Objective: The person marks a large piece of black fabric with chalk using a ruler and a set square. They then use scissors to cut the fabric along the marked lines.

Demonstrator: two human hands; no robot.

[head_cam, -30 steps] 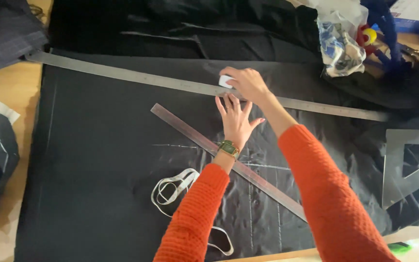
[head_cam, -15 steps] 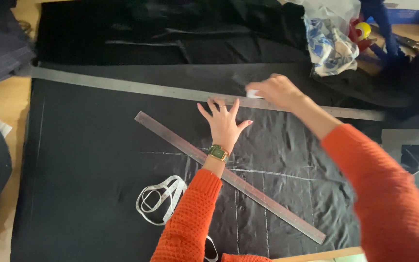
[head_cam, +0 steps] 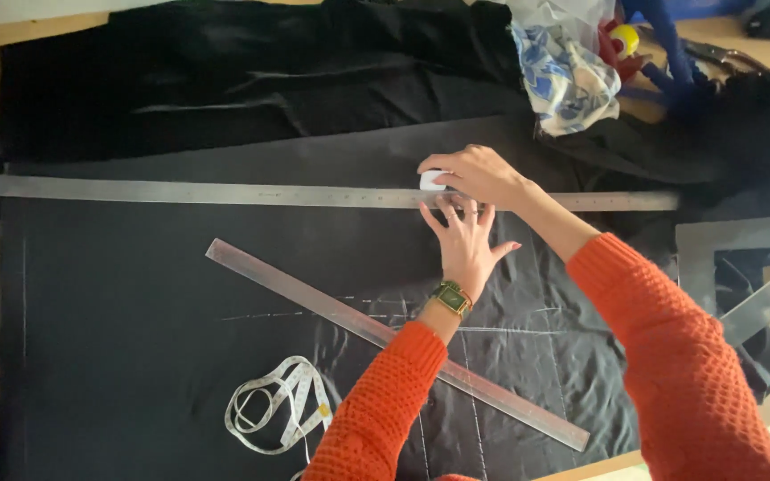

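Chalk (head_cam: 432,180) pinched in right hand (head_cam: 474,175) against long ruler (head_cam: 225,192), edge guiding it; left hand (head_cam: 463,240), flat and released, pins black cloth (head_cam: 135,303) below ruler.

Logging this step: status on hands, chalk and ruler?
Right hand pinches white chalk at long ruler. Left hand flat on black fabric. Nothing blocking.

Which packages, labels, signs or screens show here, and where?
Clear plastic bag: top right on the table, crumpled, holding blue and white patterned stuff.
No labels, signs or screens in view; the watch on the left hand has only a small green face.
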